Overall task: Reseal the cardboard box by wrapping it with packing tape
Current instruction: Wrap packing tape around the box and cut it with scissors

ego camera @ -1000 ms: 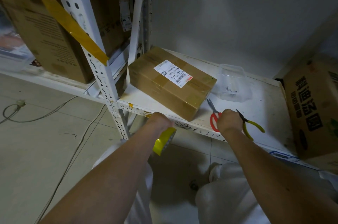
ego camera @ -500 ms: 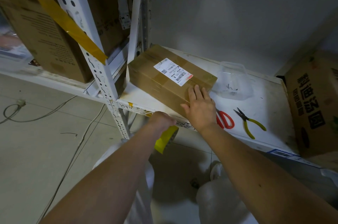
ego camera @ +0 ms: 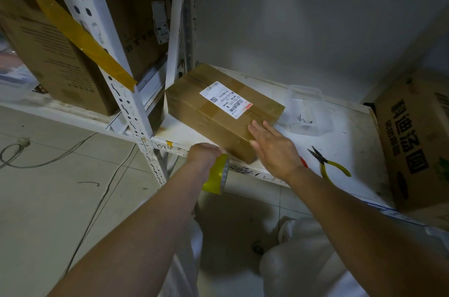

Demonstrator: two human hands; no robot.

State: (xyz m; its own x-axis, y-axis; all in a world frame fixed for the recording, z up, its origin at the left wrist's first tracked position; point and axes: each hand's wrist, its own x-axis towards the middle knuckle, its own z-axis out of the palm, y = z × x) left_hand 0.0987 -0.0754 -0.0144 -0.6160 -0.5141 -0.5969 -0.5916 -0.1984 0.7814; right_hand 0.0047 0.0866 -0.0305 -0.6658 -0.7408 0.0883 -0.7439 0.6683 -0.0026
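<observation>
Hiding scissors: flat right hand on box; left hand gripping half-hidden tape roll.

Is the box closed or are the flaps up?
Closed. The box lies flat on the shelf, top flush, tape across it, shipping label on top; right hand rests flat on its corner.

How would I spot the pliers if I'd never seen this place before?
Find the white shelf where the taped cardboard box lies. Just past the right hand resting on that box, toward the big printed carton, lie the pliers. They alone have yellow handles and dark pointed jaws; the scissors beside them show red.
</observation>
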